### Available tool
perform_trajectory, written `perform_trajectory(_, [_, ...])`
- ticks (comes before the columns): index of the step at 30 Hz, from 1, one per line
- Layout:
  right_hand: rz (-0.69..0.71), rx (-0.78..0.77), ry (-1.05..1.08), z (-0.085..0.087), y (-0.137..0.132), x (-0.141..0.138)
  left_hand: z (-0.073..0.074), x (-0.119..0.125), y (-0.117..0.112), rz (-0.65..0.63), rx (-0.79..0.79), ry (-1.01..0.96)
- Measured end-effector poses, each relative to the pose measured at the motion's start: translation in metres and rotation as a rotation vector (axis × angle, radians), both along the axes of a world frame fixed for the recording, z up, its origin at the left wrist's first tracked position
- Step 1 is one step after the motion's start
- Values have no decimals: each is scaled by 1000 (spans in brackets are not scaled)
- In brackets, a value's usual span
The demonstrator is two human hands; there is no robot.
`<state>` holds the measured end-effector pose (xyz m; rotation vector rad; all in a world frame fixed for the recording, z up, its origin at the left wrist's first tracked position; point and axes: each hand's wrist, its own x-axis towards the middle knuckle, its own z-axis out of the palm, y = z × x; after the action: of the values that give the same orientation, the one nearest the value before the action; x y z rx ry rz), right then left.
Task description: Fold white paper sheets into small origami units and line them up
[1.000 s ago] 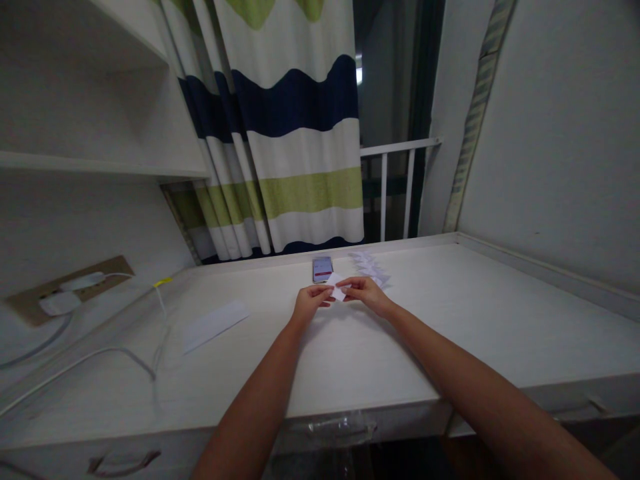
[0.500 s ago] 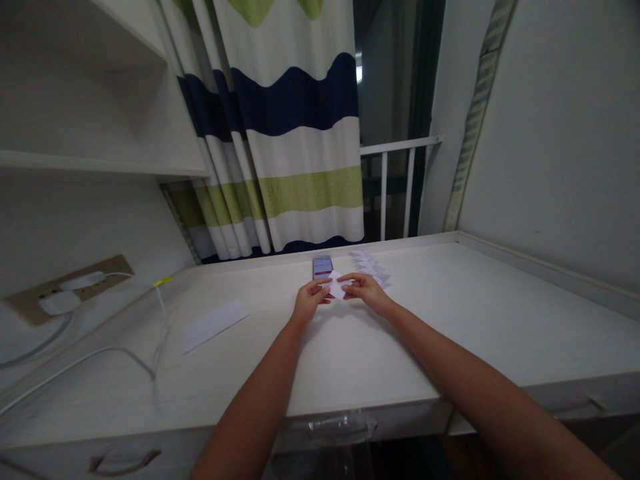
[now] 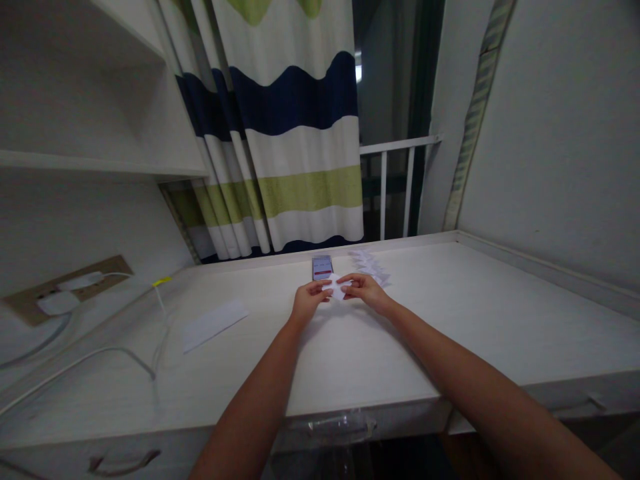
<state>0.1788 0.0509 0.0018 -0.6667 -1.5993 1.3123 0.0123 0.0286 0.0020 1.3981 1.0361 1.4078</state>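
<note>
1. White paper, a small folded piece (image 3: pixel 335 287), sits between the person's two hands over the middle of the desk (image 3: pixel 480 320), just on the near side of the phone; whether it touches the desktop cannot be told.
2. The left hand (image 3: pixel 309 300) grasps the left side of the folded piece, thumb and fingers pinching its edge.
3. The right hand (image 3: pixel 369 293) grasps the right side of the same piece, thumb below and index finger laid along the top. Both forearms reach in from the near edge.
4. A phone (image 3: pixel 322 265) with a lit screen lies on the desk at the far side of the hands, a red bar showing low on the display.
5. Far and to the right of the phone, a row of pointed white paper pieces (image 3: pixel 367 263) lies overlapping, its near end close behind the right hand.
6. Well to the left of the left hand, a flat white sheet of paper (image 3: pixel 215 325) lies slantwise on the desk.
7. Farther left, a white cable (image 3: pixel 120 349) curves over the desktop, and white plugs (image 3: pixel 59 303) sit against a brown panel.
8. Beyond the far edge hangs a curtain (image 3: pixel 300 100) banded in white, navy and green, left of a white railing (image 3: pixel 397 145).
</note>
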Motion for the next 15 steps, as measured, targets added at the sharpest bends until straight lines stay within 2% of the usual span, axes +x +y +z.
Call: perform_trajectory(15, [41, -52, 18, 2, 2, 6, 3, 0, -5, -37, -33, 7])
